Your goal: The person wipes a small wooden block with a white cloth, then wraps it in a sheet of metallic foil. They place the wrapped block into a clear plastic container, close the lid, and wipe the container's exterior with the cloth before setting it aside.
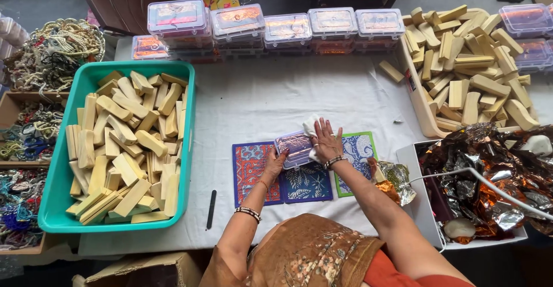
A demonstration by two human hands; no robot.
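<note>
left hand (275, 163) grip holds clear box (295, 147) | right hand (326, 140) flat, grip wide, atop | patterned mats (305, 184) beneath

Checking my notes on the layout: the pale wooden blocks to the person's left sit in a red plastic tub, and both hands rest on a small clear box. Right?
Not quite. The head view shows the tub is teal, not red. The rest holds.

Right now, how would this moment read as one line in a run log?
left hand: steadies clear box | right hand: presses white cloth on box | under: patterned mats
</note>
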